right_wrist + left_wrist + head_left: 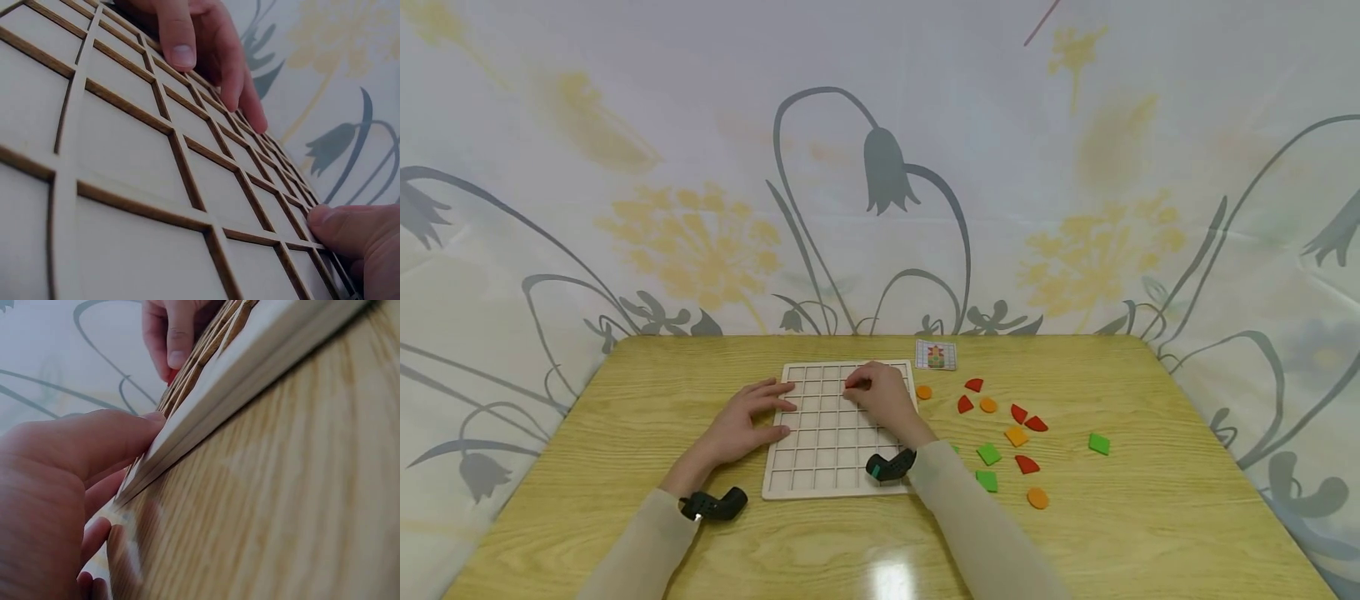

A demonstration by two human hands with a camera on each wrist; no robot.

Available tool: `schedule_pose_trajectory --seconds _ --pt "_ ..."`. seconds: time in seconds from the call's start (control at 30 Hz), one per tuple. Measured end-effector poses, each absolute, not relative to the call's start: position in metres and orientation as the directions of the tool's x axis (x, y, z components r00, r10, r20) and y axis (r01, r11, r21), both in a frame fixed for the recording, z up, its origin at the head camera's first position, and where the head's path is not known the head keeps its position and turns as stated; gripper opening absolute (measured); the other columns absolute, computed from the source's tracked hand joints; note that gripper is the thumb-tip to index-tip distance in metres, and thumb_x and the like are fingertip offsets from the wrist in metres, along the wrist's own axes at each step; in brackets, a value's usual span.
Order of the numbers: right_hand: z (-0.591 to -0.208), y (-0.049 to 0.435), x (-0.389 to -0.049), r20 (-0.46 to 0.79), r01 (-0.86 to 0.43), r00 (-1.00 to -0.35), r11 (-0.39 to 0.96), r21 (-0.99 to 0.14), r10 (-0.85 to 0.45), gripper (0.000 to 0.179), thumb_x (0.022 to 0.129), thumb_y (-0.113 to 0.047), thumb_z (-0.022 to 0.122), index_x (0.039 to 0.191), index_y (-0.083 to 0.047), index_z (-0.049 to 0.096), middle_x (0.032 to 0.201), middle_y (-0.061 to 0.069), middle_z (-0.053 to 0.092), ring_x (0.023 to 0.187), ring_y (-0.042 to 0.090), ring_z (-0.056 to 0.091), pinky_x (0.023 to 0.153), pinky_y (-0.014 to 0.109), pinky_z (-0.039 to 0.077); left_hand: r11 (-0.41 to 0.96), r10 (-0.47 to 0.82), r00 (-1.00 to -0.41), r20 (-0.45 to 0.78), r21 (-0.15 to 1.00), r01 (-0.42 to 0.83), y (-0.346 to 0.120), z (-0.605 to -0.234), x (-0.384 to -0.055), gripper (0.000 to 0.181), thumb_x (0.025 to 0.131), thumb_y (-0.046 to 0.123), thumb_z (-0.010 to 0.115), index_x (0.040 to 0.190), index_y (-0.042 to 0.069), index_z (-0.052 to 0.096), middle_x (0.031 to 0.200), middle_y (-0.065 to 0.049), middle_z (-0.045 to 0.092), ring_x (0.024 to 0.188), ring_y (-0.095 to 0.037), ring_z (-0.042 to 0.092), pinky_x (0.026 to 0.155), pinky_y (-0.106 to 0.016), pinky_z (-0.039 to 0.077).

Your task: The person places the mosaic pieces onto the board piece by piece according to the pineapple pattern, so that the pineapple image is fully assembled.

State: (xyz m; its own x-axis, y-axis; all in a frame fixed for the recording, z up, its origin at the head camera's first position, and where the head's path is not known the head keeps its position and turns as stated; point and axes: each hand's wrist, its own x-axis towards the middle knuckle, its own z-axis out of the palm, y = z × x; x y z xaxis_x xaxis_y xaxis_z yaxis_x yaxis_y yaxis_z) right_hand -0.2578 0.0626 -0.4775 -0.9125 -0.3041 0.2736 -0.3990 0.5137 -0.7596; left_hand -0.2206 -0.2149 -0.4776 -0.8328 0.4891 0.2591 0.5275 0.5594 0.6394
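Note:
A pale wooden grid board (826,460) lies on the table, its square cells framed by raised ribs. My right hand (886,404) is over the upper middle of the board, pinching a small red piece (172,376) between thumb and fingertips. Only a sliver of that piece shows; the fingers hide its shape. At the board's left edge rests my left hand (741,427), fingers spread and fairly straight, with the fingertips on the rim. The left thumb (134,434) touches the board's side rim in the left wrist view.
Right of the board lie several loose flat pieces: red quarter-circles (1027,464), orange discs (1037,498), green squares (1099,443) and an orange square (1017,436). A small card with a coloured grid picture (936,356) lies behind the board's right corner. A patterned cloth (880,250) hangs behind the table.

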Motion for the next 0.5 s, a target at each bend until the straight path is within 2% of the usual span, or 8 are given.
schedule_pose_trajectory --seconds 0.1,0.23,0.5 --pt "-0.4763 0.0631 -0.2568 0.293 -0.427 -0.901 0.53 -0.733 -0.321 0.004 0.09 -0.01 0.074 0.091 -0.009 0.077 0.097 0.001 0.069 0.082 0.014 0.064 0.074 0.026 0.053 0.565 0.491 -0.833 0.256 0.634 0.528 -0.2154 -0.4784 -0.2206 0.031 0.086 0.019 0.077 0.115 0.011 0.073 0.147 -0.01 0.051 0.141 -0.04 0.032 0.11 -0.063 0.023" --pt "-0.4767 0.063 -0.257 0.296 -0.442 -0.894 0.563 -0.698 -0.335 0.014 0.092 -0.003 0.066 0.094 -0.011 0.078 0.103 0.003 0.07 0.085 0.016 0.064 0.075 0.028 0.052 0.564 0.492 -0.833 0.253 0.636 0.527 -0.2157 -0.4788 -0.2206 0.031 0.086 0.019 0.077 0.116 0.011 0.073 0.148 -0.01 0.051 0.142 -0.04 0.031 0.11 -0.064 0.023" --pt "-0.4803 0.0619 -0.2597 0.284 -0.436 -0.898 0.59 -0.68 -0.336 0.015 0.094 -0.006 0.066 0.098 -0.013 0.078 0.102 0.001 0.069 0.088 0.017 0.064 0.077 0.029 0.052 0.571 0.492 -0.833 0.251 0.63 0.527 -0.2146 -0.4772 -0.2199 0.031 0.086 0.019 0.077 0.116 0.012 0.073 0.148 -0.01 0.05 0.142 -0.04 0.031 0.11 -0.063 0.023"
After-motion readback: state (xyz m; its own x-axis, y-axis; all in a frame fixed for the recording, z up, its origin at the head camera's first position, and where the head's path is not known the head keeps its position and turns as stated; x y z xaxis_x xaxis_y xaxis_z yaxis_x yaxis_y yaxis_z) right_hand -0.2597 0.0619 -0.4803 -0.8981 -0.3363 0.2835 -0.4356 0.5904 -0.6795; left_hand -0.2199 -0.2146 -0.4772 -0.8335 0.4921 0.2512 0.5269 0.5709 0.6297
